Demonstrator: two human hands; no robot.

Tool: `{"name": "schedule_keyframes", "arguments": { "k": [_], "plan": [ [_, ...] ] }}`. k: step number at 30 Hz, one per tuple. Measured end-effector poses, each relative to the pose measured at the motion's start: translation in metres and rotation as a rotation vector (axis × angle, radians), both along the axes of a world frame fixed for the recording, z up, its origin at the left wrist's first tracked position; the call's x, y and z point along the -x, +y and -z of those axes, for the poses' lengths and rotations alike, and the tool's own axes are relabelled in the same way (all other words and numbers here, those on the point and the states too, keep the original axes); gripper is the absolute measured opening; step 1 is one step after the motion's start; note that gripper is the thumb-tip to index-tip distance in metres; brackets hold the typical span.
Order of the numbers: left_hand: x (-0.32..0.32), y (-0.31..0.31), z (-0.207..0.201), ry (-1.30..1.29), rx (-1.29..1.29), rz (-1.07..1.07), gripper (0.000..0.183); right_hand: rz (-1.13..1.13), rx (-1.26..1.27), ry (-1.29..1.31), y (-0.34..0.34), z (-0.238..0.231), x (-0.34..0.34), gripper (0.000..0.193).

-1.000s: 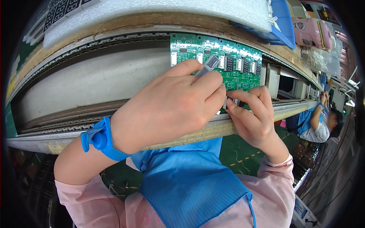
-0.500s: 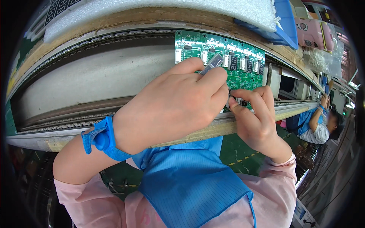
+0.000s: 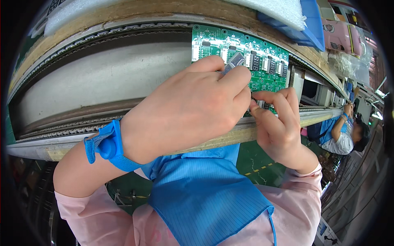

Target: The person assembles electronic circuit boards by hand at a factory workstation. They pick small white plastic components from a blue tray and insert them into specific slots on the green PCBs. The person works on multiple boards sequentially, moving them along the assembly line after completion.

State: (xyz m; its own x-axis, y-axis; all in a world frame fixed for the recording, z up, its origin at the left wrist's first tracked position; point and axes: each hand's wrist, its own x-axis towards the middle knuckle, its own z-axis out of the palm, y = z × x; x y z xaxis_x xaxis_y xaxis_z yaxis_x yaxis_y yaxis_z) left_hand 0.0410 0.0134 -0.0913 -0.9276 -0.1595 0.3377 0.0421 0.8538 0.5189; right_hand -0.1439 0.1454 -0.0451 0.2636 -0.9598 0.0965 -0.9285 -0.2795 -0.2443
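I can see a person with both hands over a green board (image 3: 267, 85). The board lies across a long track, near the right end, between a far chain rail (image 3: 123, 32) and a near rail (image 3: 82, 130). Along the top of the board are white plugs (image 3: 224, 55), and toward the right are three small black number windows (image 3: 272, 67).

The left hand (image 3: 184, 106) reaches over the board from the left. Its fingers are pinched together on a shiny gray strip (image 3: 234, 62), which pokes up above the board on a slant. The right hand (image 3: 279, 125) is at the low edge of the board, just beside the left one. Its thumb and pointing finger are close together, but I can't tell if they hold anything, because the tips are partly hidden.

A blue band (image 3: 108, 148) goes around the left wrist. Past the track, on the right, sit a blue bin (image 3: 314, 30) and a pink case (image 3: 341, 37).
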Motion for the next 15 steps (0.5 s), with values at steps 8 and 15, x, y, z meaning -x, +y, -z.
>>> {"name": "schedule_keyframes", "arguments": {
  "k": [8,15],
  "plan": [
    [0.000,0.001,0.002,0.023,-0.003,-0.010,0.034,-0.002,0.023,0.020,0.001,0.002,-0.001,0.030],
    [0.002,0.000,-0.001,0.036,0.005,0.005,0.035,0.021,0.022,-0.115,0.001,0.005,0.007,0.021]
  ]
}}
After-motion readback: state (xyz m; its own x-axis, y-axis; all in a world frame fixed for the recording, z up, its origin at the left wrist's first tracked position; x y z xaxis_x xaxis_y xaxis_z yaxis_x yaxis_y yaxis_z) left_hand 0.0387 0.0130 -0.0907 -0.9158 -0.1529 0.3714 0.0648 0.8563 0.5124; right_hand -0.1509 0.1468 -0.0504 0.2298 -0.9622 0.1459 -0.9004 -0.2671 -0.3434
